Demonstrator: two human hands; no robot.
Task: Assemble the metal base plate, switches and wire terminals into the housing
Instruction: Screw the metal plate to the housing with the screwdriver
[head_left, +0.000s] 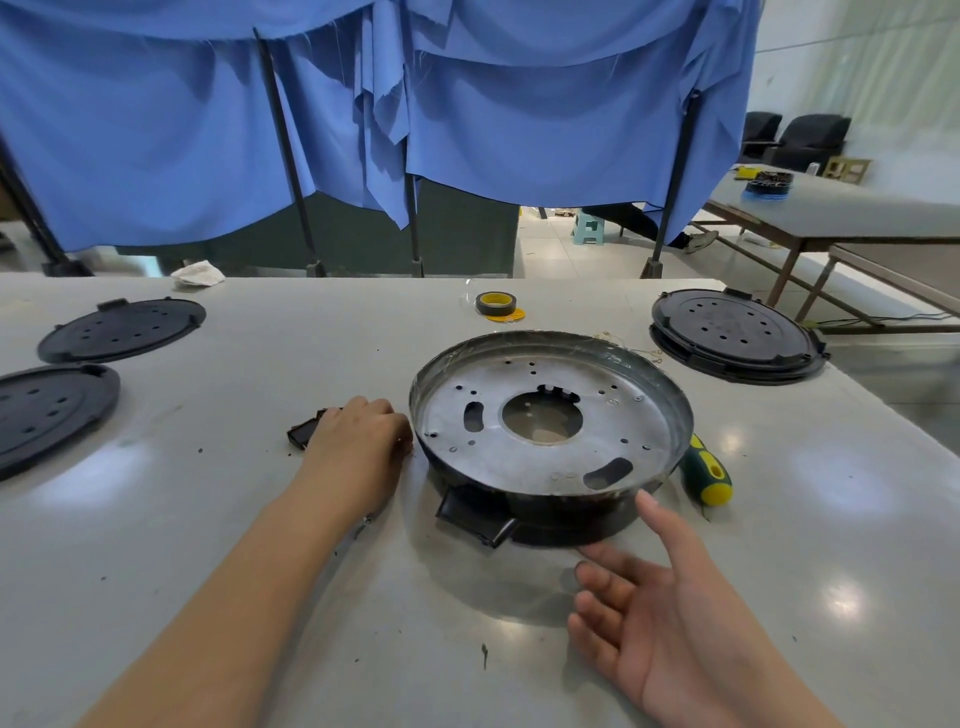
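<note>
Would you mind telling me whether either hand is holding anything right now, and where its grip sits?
The right hand is open, palm up, holding nothing. The left hand rests curled over a small black part; whether it grips it cannot be told.

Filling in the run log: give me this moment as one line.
stage: plate seated | round metal base plate in black housing | left hand on small black part | right hand open beside housing

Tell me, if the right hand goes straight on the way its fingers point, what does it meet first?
The right hand lies open, palm up, fingers pointing left and slightly away. Most likely it first meets the near black side of the housing, close to its square tab; depth is hard to judge here.
</note>
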